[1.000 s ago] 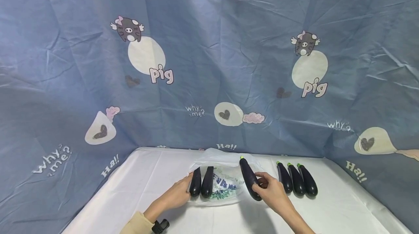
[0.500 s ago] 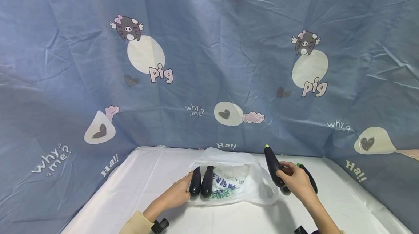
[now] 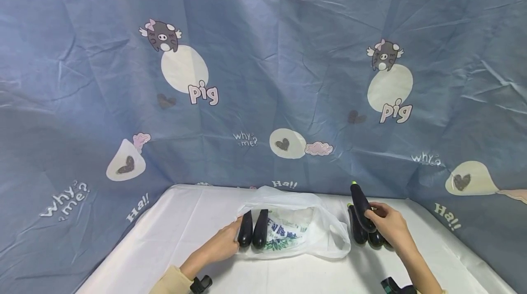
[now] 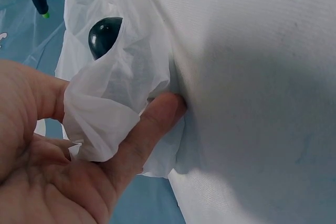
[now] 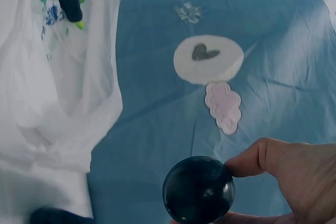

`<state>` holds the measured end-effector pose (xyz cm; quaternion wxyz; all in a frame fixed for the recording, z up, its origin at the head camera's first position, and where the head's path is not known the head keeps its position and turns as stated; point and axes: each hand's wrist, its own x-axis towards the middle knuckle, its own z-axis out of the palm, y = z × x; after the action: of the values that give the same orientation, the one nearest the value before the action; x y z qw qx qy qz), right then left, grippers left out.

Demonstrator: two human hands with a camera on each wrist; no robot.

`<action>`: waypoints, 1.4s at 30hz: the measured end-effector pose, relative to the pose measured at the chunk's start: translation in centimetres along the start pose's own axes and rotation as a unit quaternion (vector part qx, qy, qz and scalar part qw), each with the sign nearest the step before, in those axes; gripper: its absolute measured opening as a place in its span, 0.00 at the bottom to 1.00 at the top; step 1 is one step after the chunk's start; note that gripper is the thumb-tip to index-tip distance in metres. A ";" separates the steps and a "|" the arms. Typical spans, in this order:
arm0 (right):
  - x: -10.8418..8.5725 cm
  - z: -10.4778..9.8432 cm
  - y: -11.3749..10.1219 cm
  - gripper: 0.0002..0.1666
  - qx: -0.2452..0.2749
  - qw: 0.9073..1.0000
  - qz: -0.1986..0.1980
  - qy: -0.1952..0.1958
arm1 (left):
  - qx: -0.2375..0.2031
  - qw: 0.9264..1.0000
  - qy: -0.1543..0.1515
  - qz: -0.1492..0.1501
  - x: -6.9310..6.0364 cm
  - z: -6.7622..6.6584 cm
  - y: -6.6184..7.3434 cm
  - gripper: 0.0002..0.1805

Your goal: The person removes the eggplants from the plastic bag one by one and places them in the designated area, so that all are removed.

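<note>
At the counter (image 3: 206, 214), left fingers (image 4: 149, 129) pinch the bag (image 3: 284, 201), presumably steadying its mouth, while right fingers (image 3: 380, 207) grip an eggplant (image 3: 360, 202).

Forward head view, close wrist views, shared bag (image 3: 317, 234)

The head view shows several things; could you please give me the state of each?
Plastic bag: mouth open
Bagged eggplants: two, side by side
Held eggplant: raised, tilted
Loose eggplants: three, lying down, partly hidden
Left hand: fingers pinching the bag's edge
Right hand: fingers gripping the held eggplant
Backdrop: wrinkled
</note>
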<state>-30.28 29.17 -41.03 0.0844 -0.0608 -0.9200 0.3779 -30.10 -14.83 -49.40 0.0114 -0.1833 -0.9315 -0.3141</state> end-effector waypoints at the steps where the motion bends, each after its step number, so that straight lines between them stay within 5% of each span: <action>1: 0.1 -0.1 0.2 0.33 -0.002 1.000 0.003 -0.002 | 0.000 1.000 0.000 0.000 0.0 0.0 0.0 0.43; 42: 3.5 -3.3 8.1 0.39 0.041 0.988 0.143 0.036 | -0.006 1.000 0.005 0.006 -0.2 0.0 0.3 0.40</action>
<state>-32.65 37.76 -44.05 0.0645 -0.2020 -0.8818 0.4214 -29.80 -14.67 -49.24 0.0170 -0.1878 -0.9282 -0.3208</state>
